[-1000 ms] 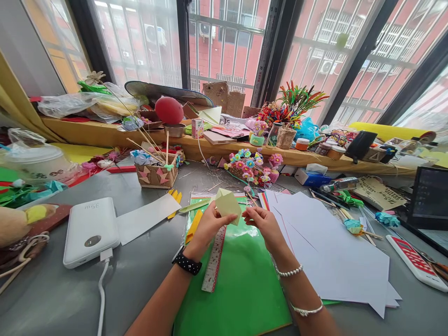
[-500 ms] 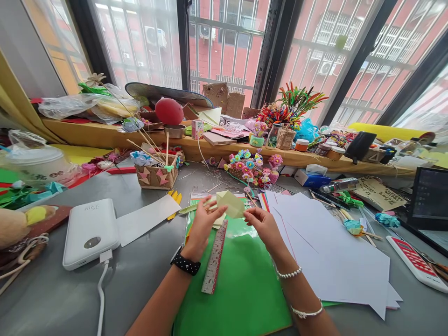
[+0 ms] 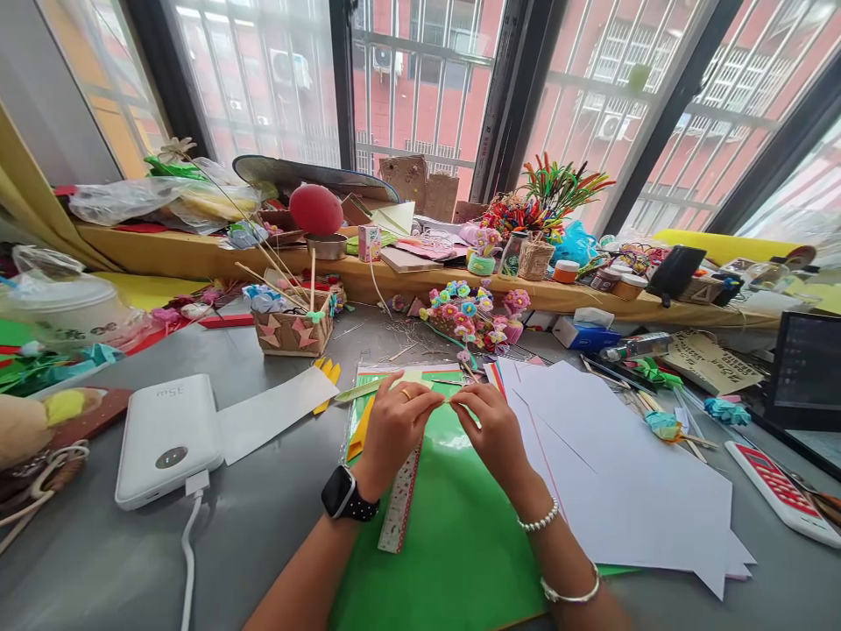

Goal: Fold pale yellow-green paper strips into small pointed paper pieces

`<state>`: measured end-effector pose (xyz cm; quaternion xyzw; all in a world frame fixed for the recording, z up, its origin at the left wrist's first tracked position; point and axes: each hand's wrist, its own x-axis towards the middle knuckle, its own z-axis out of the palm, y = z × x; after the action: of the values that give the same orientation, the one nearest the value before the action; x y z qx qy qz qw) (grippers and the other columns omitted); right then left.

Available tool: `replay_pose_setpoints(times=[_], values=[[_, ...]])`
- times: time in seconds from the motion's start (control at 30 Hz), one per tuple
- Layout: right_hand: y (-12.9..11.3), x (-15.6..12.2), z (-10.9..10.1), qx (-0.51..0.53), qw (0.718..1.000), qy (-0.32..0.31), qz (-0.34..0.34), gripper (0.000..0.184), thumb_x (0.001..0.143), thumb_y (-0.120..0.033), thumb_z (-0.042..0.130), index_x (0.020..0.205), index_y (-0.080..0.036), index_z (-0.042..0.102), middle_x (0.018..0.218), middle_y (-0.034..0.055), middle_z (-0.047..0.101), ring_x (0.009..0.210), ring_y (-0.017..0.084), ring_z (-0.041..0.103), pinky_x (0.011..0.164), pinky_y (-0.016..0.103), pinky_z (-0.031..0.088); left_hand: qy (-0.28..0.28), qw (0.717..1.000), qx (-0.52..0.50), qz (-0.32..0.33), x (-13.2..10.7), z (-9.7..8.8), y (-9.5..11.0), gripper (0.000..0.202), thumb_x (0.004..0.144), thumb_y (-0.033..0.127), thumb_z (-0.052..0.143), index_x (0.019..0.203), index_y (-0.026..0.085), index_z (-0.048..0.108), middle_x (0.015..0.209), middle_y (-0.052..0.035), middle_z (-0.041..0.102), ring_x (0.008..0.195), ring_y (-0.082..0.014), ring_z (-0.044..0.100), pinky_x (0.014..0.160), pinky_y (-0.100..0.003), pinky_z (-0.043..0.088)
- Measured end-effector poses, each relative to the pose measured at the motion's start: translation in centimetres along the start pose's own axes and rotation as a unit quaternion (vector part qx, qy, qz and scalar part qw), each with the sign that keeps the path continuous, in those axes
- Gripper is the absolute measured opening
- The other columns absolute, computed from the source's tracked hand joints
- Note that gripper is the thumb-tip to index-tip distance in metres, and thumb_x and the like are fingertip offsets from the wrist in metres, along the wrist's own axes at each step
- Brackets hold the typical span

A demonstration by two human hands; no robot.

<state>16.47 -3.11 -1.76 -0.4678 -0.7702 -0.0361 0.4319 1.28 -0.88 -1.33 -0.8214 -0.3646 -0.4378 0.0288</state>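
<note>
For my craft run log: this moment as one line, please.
left hand: pinching pale paper, mostly hidden | right hand: pinching same paper | under hands: green sheet, ruler | nearby: white sheets

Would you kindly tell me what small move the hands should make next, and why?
Probably slide the pinch sideways to sharpen the crease: the left hand and right hand meet fingertip to fingertip on a thin pale paper, seen edge-on, just above the green sheet.

Left hand (image 3: pixel 392 429) wears ring (image 3: pixel 406 394) and black watch (image 3: pixel 342 493); right hand (image 3: pixel 492 434) wears silver bracelets (image 3: pixel 541 520).
</note>
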Motion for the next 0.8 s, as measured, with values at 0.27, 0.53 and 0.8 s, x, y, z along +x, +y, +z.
replay_pose_setpoints(times=[0.27, 0.53, 0.8], values=[[-0.74, 0.17, -0.40, 0.112, 0.992, 0.008, 0.066, 0.012, 0.077, -0.023, 0.046, 0.077, -0.019, 0.058, 0.077, 0.0051, 0.057, 0.076, 0.017, 0.053, 0.067, 0.029, 0.044, -0.001, 0.997, -0.074, -0.037, 0.11, -0.12, 0.26, 0.009, 0.073, 0.024, 0.052, 0.076, 0.023, 0.060, 0.072, 0.0015, 0.065, 0.069, -0.0133, 0.057, 0.086, -0.032, 0.034], [-0.58, 0.33, -0.69, 0.104, 0.992, 0.016, 0.071, 0.011, 0.077, -0.023, 0.046, 0.075, -0.019, 0.057, 0.074, 0.0049, 0.057, 0.076, 0.018, 0.052, 0.070, 0.032, 0.042, -0.010, 0.987, -0.099, -0.126, 0.22, -0.25, 0.55, 0.010, 0.072, 0.025, 0.052, 0.070, 0.025, 0.061, 0.069, 0.0015, 0.066, 0.072, -0.0171, 0.056, 0.084, -0.033, 0.034], [-0.37, 0.33, -1.04, 0.106, 0.988, 0.045, 0.104, 0.012, 0.077, -0.023, 0.046, 0.074, -0.019, 0.056, 0.075, 0.0048, 0.057, 0.078, 0.018, 0.052, 0.072, 0.032, 0.041, 0.000, 0.966, -0.182, -0.186, 0.34, -0.50, 0.77, 0.012, 0.071, 0.028, 0.052, 0.070, 0.022, 0.062, 0.074, -0.0012, 0.064, 0.075, -0.0179, 0.056, 0.075, -0.030, 0.039]])
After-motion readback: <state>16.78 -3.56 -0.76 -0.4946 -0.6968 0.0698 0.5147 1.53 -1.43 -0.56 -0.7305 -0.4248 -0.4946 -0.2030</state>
